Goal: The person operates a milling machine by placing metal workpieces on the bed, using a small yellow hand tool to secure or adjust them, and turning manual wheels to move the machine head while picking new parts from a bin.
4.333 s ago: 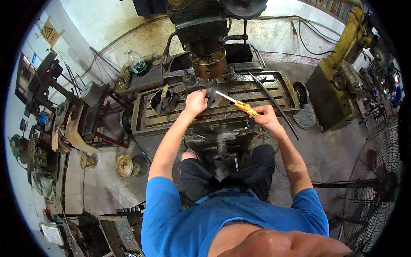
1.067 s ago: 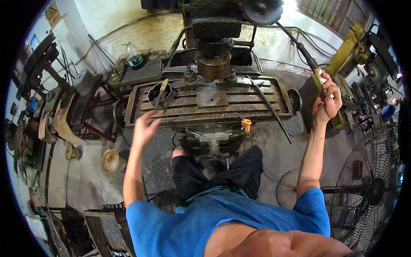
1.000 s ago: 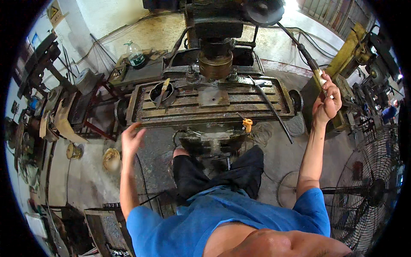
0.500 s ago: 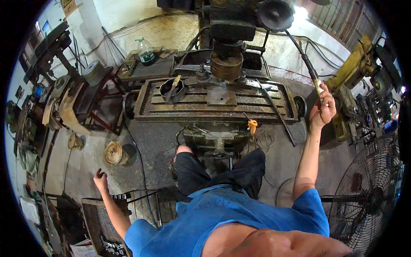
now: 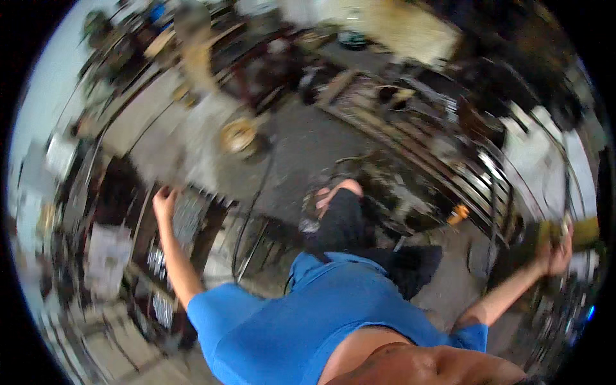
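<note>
Machine table (image 5: 401, 138) slants upper right, level earlier; left hand (image 5: 165, 202) half-curled, contents unclear; grey floor (image 5: 289, 147) between; right hand (image 5: 557, 251) near right edge, at pale handle (image 5: 566, 226), grip too blurred to tell.

My left arm (image 5: 178, 260) reached out to my left, bare below the shoulder, the forearm slanting forward and away from me. At its end my left hand (image 5: 165, 202) hung free, the wrist nearly straight, the fingers loosely bent with the thumb apart from them. My right arm (image 5: 504, 298) stretched wide the other way, its forearm angled forward and outward. There my right hand (image 5: 557, 255) was raised, the fingers curled into a grip, though blur hid how each one lay. I had my hands well apart, one on each side of me.
</note>
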{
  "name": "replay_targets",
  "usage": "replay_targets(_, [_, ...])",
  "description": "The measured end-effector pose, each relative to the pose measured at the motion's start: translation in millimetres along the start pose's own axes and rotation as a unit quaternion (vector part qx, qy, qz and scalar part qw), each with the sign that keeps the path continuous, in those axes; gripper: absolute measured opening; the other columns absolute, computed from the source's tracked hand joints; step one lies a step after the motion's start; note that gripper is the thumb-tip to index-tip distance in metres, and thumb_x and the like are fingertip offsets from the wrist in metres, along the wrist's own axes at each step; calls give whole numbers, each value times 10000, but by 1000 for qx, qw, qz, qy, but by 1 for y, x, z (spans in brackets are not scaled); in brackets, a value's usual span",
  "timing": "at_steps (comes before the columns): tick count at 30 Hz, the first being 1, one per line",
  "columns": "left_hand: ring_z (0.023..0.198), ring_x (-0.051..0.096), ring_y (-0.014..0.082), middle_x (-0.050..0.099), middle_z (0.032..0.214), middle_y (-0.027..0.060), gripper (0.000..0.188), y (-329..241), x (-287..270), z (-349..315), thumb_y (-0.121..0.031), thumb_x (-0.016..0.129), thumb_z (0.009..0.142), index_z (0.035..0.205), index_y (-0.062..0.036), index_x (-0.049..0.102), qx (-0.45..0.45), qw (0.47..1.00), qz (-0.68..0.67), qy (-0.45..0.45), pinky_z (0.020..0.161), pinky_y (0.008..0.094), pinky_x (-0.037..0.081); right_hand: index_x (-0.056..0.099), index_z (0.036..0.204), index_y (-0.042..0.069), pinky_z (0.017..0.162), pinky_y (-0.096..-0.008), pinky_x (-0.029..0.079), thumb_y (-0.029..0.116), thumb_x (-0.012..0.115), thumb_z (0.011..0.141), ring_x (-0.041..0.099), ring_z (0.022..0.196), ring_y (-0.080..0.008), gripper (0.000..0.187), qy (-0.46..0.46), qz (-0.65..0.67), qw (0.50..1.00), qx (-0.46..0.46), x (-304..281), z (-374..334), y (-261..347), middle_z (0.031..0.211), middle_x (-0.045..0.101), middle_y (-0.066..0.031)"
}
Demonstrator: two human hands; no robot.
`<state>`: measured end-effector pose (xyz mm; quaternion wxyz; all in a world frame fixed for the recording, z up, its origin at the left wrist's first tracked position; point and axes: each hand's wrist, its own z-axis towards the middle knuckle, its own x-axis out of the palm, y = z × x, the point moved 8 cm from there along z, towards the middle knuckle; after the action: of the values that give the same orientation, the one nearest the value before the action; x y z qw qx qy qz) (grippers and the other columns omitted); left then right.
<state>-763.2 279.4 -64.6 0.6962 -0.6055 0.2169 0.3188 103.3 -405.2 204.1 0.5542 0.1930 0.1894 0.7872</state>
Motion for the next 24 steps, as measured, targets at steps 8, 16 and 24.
replay_targets(8, [865, 615, 263, 631, 934, 185, 442, 187, -98, -128, -199, 689, 644, 1021, 15, 605, -291, 949, 72, -95, 763, 330, 465, 461, 1090, -75, 821, -592, 396, 107, 438, 865, 509, 953, -445, 290, 41, -282, 908, -306, 18, 8, 63, 1054, 512, -205])
replay_targets(16, [942, 576, 306, 612, 992, 157, 391, 183, -114, -147, -217, 616, 673, 1048, -105, 610, -296, 913, 241, -146, 822, 380, 449, 373, 1193, -30, 916, -511, 280, 160, 351, 884, 388, 1087, -356, 363, -94, -241, 946, 197, -84, 90, -89, 1202, 383, -148])
replay_targets(24, [972, 554, 307, 565, 1069, 134, 449, 158, -102, -84, -157, 581, 683, 1129, -121, 540, -205, 903, 370, -78, 800, 396, 457, 284, 1296, 15, 1010, -431, 163, 213, 263, 904, 267, 1220, -267, 440, -110, -193, 925, 308, -144, 153, -96, 1349, 253, -91])
